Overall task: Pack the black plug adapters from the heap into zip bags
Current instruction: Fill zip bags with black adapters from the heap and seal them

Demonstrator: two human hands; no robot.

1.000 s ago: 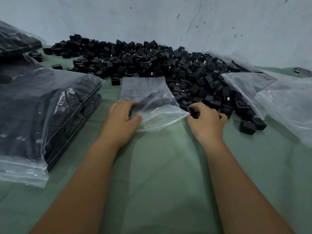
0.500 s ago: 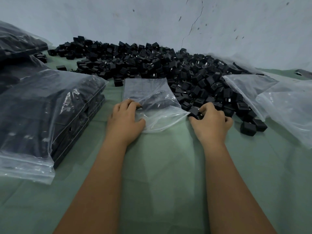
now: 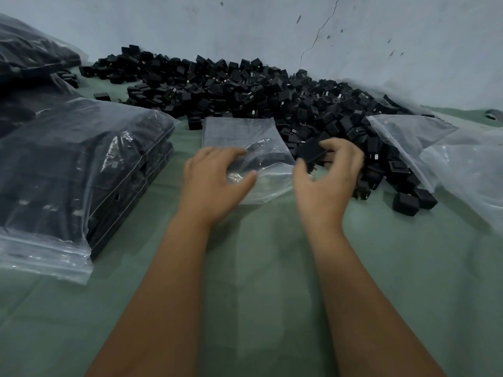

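I am pinching one black plastic plug adapter in my right hand, lifting it off the heap of black adapters lying at twelve to two o'clock. My left hand, fingers spread, is resting on the clear zip bag at eleven o'clock; next, I judge, its mouth needs lifting open so the adapter slides in.

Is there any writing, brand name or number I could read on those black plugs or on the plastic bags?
None can be read.
Black plug adapters in the heap: small pale marks on some, too small and blurred to tell whether they are text.
Adapter in the right hand: blurred, no lettering shows.
Zip bag under the left hand: clear, no print visible.
Filled bags: no label visible.
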